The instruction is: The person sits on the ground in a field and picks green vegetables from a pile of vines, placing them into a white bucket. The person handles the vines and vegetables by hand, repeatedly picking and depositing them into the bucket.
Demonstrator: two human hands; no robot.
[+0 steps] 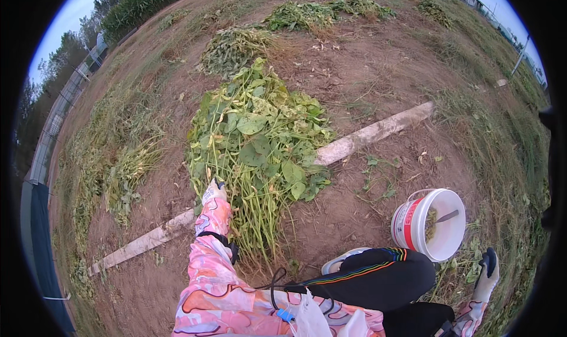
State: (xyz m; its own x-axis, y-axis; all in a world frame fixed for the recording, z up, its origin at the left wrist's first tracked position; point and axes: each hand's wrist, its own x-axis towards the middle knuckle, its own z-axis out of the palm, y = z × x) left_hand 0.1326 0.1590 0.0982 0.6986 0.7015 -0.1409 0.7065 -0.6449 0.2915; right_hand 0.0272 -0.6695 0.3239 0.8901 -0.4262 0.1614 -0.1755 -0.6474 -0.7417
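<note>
We see a fence (pixel 54 123) along the left edge of the field (pixel 369 65), tall crops (pixel 140 11) at its far-left corner.

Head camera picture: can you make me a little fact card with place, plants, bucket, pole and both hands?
Place: bare brown ground outdoors
Plants: big leafy green pile in the middle; more heaps beyond
Bucket: white and red bucket, right of the pile; a dark object inside, too unclear to name
Pole: long pale pole, showing on both sides of the pile
Left hand: gloved, at the pile's stems
Right hand: gloved, near the bucket
</note>
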